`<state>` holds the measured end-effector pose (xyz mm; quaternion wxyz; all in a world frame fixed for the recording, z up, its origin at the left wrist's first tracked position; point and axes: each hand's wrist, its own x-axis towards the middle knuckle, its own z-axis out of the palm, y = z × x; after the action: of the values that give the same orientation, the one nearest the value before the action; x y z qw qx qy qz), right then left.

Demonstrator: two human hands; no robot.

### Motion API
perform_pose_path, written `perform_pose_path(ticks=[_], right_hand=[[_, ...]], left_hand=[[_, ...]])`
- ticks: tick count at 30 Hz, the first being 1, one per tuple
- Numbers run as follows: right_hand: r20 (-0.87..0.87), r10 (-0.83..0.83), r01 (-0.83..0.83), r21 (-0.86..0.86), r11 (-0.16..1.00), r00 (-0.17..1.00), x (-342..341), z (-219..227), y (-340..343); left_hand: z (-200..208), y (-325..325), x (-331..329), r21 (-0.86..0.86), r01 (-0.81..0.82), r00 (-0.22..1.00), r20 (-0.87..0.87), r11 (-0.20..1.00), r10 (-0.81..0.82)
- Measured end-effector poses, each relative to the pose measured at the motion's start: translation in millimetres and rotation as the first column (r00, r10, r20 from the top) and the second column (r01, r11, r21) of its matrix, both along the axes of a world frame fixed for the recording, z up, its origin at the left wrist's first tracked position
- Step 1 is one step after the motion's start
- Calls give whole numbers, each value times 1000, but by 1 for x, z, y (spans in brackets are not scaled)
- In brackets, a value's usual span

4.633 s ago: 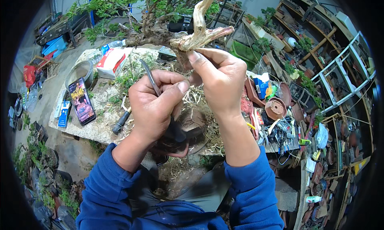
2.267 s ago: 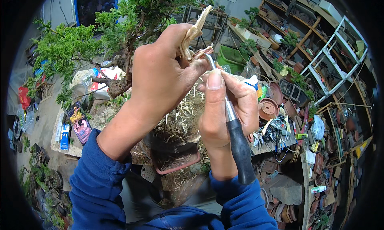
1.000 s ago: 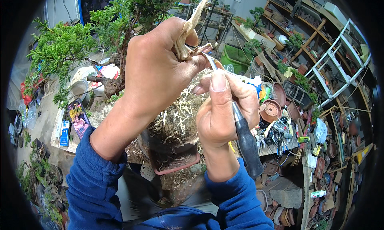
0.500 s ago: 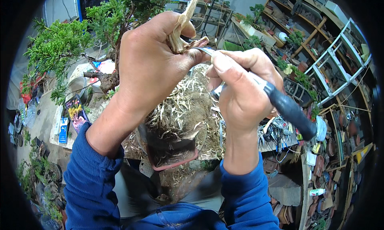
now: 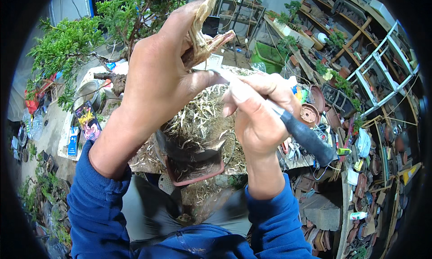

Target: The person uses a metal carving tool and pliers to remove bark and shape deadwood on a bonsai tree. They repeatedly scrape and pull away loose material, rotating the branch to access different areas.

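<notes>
My left hand (image 5: 157,79) wraps around a pale, stripped dead-wood trunk (image 5: 203,34) of a small potted tree with green foliage (image 5: 67,47). My right hand (image 5: 256,110) holds a carving tool with a dark handle (image 5: 306,137); its metal tip lies against the wood just under my left thumb. The tree stands in a shallow reddish-brown pot (image 5: 193,164) below my hands, with wood shavings (image 5: 202,119) heaped over the soil. Both forearms wear blue sleeves.
The pot rests on a littered work table (image 5: 81,137) with a metal bowl (image 5: 87,90), packets and shavings. Terracotta pots (image 5: 310,115) and tools crowd the right side. Wooden shelves (image 5: 342,15) and a white rack (image 5: 382,70) stand at the back right. Plants line the ground at left.
My right hand has shifted slightly lower and the tool handle now slants down to the right; earlier the left hand moved up onto the trunk from below. The tool tip stays at the wood.
</notes>
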<state>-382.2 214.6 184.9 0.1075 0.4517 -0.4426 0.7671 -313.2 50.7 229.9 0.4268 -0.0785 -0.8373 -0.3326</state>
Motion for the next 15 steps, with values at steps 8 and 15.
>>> perform_pose_path(ticks=[8,15], right_hand=[[150,120,-107,-92,990,981,10,-25,4],[-192,-283,262,-129,956,940,-3,-11,-11]], left_hand=[[9,-1,11,-262,45,998,42,964,-35],[11,13,2,-132,46,997,-48,990,-53]])
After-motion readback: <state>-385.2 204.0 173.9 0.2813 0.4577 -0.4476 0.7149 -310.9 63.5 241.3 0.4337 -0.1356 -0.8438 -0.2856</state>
